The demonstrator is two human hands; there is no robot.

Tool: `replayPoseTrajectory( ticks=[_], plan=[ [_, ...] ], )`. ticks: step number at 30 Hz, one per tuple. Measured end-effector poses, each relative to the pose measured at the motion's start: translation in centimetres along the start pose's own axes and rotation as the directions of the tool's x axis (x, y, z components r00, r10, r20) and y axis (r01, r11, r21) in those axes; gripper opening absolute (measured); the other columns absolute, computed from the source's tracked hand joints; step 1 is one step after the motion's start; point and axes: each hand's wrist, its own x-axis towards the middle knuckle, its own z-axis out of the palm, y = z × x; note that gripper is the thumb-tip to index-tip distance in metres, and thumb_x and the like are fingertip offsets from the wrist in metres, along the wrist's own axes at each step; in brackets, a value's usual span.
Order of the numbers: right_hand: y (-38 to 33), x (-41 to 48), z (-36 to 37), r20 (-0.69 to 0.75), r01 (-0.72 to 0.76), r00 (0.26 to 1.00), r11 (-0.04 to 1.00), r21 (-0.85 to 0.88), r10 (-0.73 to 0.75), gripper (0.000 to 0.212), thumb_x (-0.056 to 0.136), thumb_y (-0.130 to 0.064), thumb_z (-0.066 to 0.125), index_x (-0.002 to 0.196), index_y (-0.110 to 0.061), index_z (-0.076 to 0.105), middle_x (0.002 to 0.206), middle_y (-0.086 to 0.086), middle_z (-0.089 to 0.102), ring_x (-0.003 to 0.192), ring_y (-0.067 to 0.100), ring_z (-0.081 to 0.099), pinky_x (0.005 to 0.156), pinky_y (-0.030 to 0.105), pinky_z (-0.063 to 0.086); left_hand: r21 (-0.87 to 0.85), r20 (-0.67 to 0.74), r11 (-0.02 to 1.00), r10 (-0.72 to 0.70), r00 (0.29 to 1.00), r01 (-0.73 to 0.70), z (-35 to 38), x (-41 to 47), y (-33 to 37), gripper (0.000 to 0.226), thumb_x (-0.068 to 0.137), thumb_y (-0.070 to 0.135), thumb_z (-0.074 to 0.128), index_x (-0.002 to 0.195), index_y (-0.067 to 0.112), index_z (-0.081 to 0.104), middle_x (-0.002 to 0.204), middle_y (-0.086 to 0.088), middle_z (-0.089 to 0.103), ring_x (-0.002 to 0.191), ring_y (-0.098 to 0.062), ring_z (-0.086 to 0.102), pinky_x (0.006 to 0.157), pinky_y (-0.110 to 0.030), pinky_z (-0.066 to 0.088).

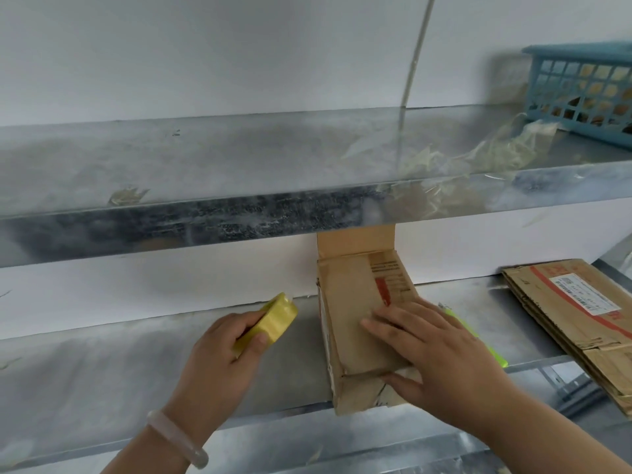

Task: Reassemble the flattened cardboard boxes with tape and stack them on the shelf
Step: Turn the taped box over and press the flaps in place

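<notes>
No text, brand or number can be read.

Cardboard box point(355, 323), at the front edge of the lower shelf point(102, 371): the top face carries several lines of dark print and a red block along its right side. All of it is blurred and illegible. The right hand point(434, 347) covers the near end of this print.

Stack of flattened cardboard point(547, 323), at the right end of the same shelf: the topmost sheet bears a white label point(584, 294) with fine dark print, bordered by a red line and red characters. These are too small and blurred to read.
</notes>
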Motion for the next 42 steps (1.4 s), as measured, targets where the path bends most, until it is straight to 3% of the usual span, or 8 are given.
replayPoseTrajectory(
  ticks=[5,8,13,19,33,36,38,42],
  plan=[
    [-0.9,-0.4,0.2,0.027,-0.023,0.999,1.000,0.011,0.023,0.075,0.079,-0.069,0.055,0.144,-0.034,0.044,0.144,-0.010,0.049,0.132,0.015,0.045,0.111,0.041,0.031,-0.092,0.028,0.996,-0.008,1.000,0.011,-0.1,0.4,0.9,0.031,0.084,0.048,0.048,0.113,0.053,0.054,0.101,0.028,0.059,0.096,0.003,0.055,0.073,-0.003,0.036],
    [-1.4,-0.3,0.0,0.054,-0.030,0.998,1.000,0.000,0.029,0.077,0.082,-0.075,0.049,0.147,-0.035,0.040,0.148,-0.010,0.045,0.136,0.015,0.043,0.113,0.041,0.025,-0.120,0.037,0.993,0.018,0.999,-0.013,-0.2,0.5,1.3,0.034,0.086,0.047,0.047,0.118,0.051,0.054,0.098,0.022,0.059,0.093,-0.005,0.055,0.074,-0.011,0.040],
    [-1.9,0.0,-0.7,0.080,-0.019,0.997,1.000,0.000,0.019,0.080,0.084,-0.081,0.039,0.149,-0.035,0.037,0.152,-0.009,0.040,0.141,0.014,0.037,0.114,0.041,0.022,-0.139,0.039,0.990,0.044,0.998,-0.038,-0.7,0.6,2.2,0.034,0.086,0.042,0.047,0.118,0.049,0.057,0.094,0.014,0.059,0.092,-0.011,0.056,0.074,-0.021,0.046],
    [-1.8,0.4,-0.6,0.117,0.001,0.993,1.000,0.007,-0.002,0.076,0.089,-0.078,0.033,0.151,-0.035,0.031,0.156,-0.010,0.033,0.146,0.013,0.028,0.116,0.042,0.018,-0.095,0.057,0.993,0.082,0.995,-0.076,-0.9,0.7,3.2,0.034,0.089,0.041,0.047,0.120,0.043,0.059,0.095,0.018,0.058,0.092,-0.008,0.055,0.070,-0.007,0.037],
    [-1.8,1.1,-2.1,0.191,-0.061,0.981,0.996,0.069,0.047,0.070,0.094,-0.073,0.019,0.153,-0.036,0.024,0.159,-0.010,0.028,0.148,0.011,0.021,0.120,0.041,0.018,-0.083,0.074,0.993,0.087,0.994,-0.080,-1.0,0.4,3.9,0.035,0.088,0.041,0.046,0.120,0.041,0.061,0.095,0.019,0.058,0.092,-0.007,0.055,0.070,-0.005,0.036],
    [-2.2,1.5,-2.5,0.115,-0.161,0.983,0.973,0.164,0.143,0.074,0.090,-0.074,0.009,0.153,-0.037,0.020,0.158,-0.014,0.027,0.146,0.007,0.020,0.121,0.030,0.016,-0.083,0.060,0.990,0.118,0.991,-0.113,-1.2,0.2,4.1,0.038,0.085,0.049,0.042,0.117,0.044,0.061,0.095,0.018,0.059,0.092,-0.008,0.056,0.070,-0.006,0.036],
    [-3.0,2.4,-3.2,0.132,-0.217,0.973,0.948,0.233,0.190,0.068,0.092,-0.070,0.015,0.153,-0.039,0.017,0.158,-0.017,0.023,0.145,0.004,0.017,0.112,0.016,0.005,-0.077,0.074,0.989,0.131,0.989,-0.126,-1.3,0.1,4.4,0.037,0.085,0.049,0.041,0.117,0.047,0.060,0.096,0.018,0.059,0.092,-0.007,0.055,0.069,-0.006,0.036],
    [-4.5,4.4,-3.9,0.178,-0.217,0.968,0.947,0.238,0.177,0.056,0.101,-0.051,0.032,0.153,-0.037,0.017,0.158,-0.016,0.023,0.145,0.006,0.017,0.109,0.017,0.010,-0.061,0.090,0.989,0.138,0.986,-0.133,-1.0,-0.1,4.7,0.035,0.086,0.046,0.043,0.117,0.048,0.059,0.095,0.017,0.058,0.089,-0.009,0.055,0.067,-0.007,0.036]
  ],
)
